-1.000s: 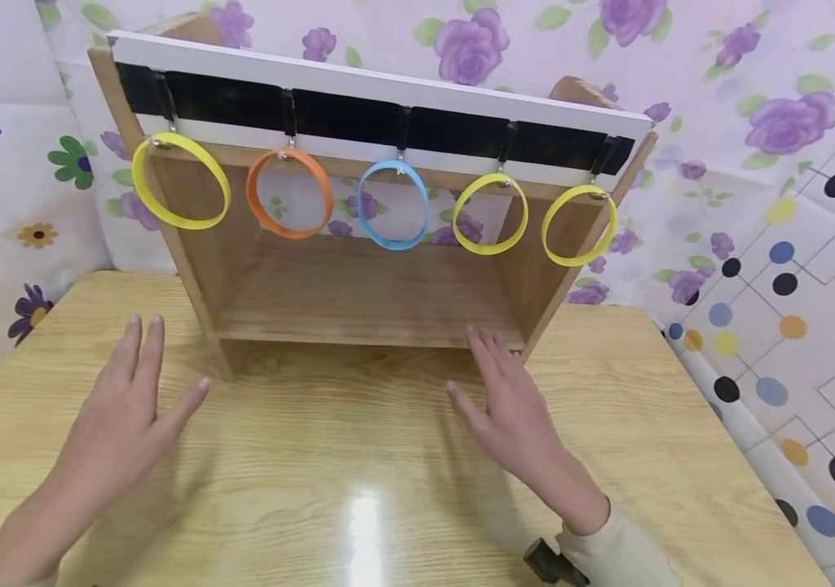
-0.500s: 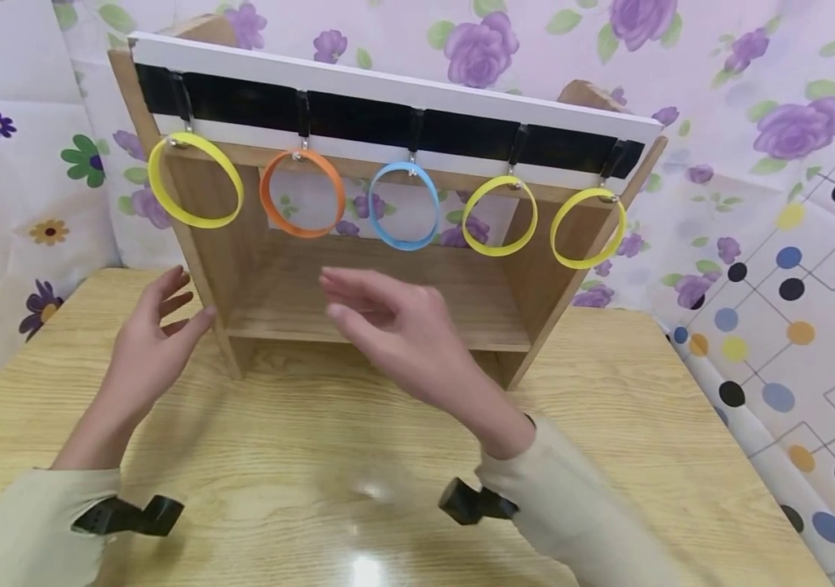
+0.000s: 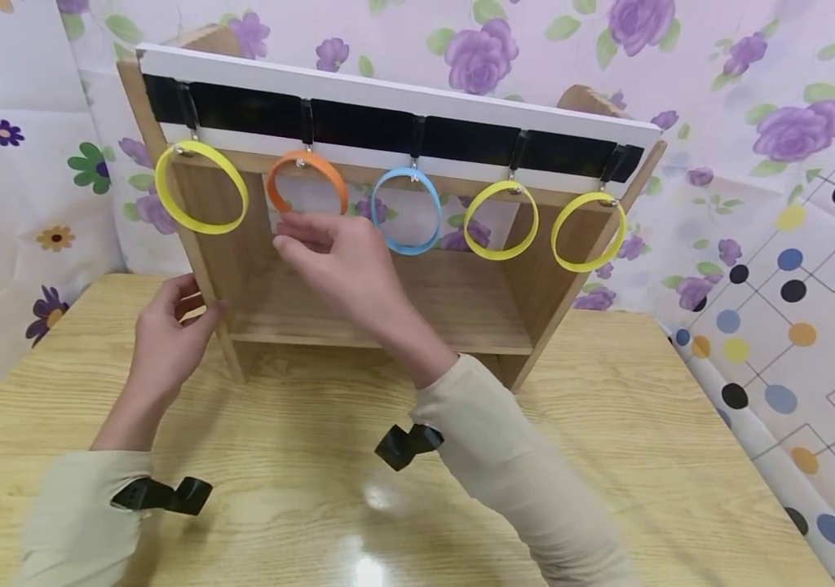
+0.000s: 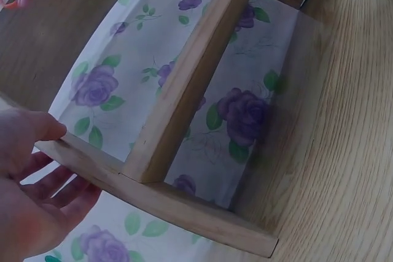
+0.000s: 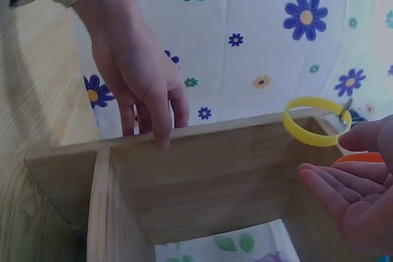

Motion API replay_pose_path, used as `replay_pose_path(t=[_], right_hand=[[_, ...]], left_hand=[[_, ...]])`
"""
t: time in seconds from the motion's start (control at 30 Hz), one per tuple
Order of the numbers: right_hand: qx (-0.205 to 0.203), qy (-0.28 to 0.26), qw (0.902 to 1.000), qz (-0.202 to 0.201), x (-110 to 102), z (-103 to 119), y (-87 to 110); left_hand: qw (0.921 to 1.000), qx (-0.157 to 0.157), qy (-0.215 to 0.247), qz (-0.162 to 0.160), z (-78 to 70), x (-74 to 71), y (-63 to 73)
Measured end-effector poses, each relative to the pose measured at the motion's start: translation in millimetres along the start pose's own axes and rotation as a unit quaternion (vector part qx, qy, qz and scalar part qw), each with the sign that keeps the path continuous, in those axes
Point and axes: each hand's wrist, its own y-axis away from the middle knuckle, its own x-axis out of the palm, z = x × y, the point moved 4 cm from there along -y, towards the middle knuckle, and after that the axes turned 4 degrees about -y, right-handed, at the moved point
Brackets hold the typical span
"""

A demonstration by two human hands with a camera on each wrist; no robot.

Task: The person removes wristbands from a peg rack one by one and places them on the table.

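In the head view, a wooden shelf unit [image 3: 476, 306] stands on the table, its top bar [image 3: 359, 126] white with a black band. Coloured rings hang from clips along it: a yellow ring [image 3: 201, 227] at the left, an orange ring [image 3: 337, 181], a blue ring [image 3: 437, 204] and two more yellow ones. My left hand [image 3: 168, 334] grips the unit's left side panel, thumb on the front edge and fingers outside, as the left wrist view confirms. My right hand [image 3: 347, 261] is at the orange ring's lower edge. The right wrist view shows its thumb and fingers apart around the orange ring [image 5: 359, 158].
The wooden table [image 3: 630, 424] extends in front of and beside the unit. Flowered cloth [image 3: 704, 65] hangs behind, and a dotted cloth [image 3: 814, 326] borders the right side. A black wrist mount [image 3: 408, 446] juts from the right sleeve.
My right hand has moved left and up from the unit's right front to the orange ring. My left hand has moved in from the table and taken hold of the left side panel.
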Motion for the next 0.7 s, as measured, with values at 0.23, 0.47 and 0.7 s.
replay_pose_path(t=[0.23,0.47,0.7], right_hand=[[0.022,0.001,0.9997,-0.008,12.3,-0.4,-12.8],[0.028,-0.033,0.9975,-0.055,21.4,1.4,-21.6],[0.033,-0.051,0.9956,-0.071,27.5,4.0,-25.2]], left_hand=[[0.9997,0.001,-0.009,-0.023,-1.5,2.2,1.5],[0.9994,0.002,-0.002,-0.034,-0.9,4.8,1.1],[0.9986,-0.008,0.010,-0.051,0.0,4.5,2.4]])
